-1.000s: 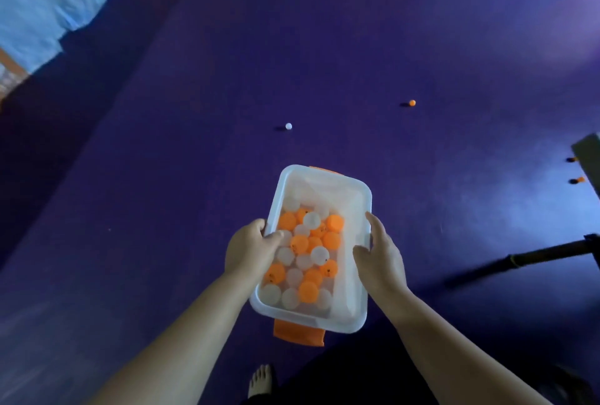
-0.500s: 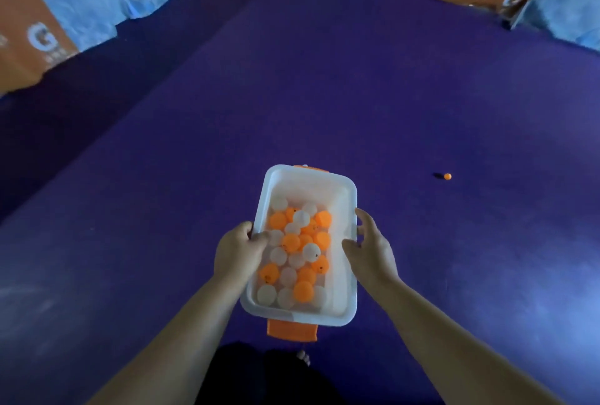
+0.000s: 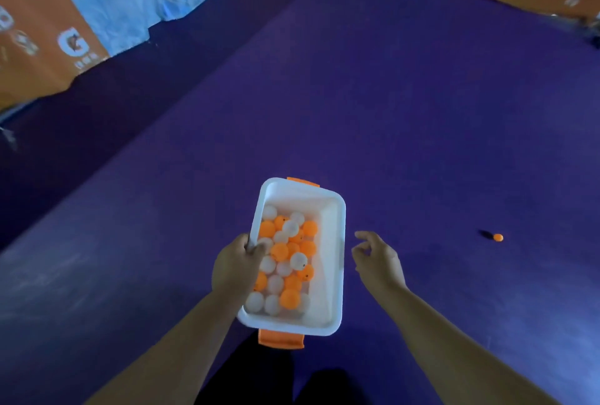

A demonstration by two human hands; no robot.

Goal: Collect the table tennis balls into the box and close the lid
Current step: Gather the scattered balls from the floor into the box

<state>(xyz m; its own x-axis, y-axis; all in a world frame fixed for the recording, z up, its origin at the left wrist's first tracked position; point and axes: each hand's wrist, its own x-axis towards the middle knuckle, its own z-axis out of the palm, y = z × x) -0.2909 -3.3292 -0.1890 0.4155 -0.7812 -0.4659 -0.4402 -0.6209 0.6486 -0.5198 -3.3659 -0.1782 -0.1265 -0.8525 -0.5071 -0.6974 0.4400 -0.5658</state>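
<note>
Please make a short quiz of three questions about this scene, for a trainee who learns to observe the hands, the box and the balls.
1. True or false: both hands grip the white box.
2. Which colour has the loose ball on the purple floor? A) white B) orange C) green
3. Fill in: the box has no ____ on it.

Key:
1. False. Only the left hand grips the rim; the right hand is off the box, open and empty.
2. B.
3. Lid. The orange and white balls inside lie uncovered.
</note>
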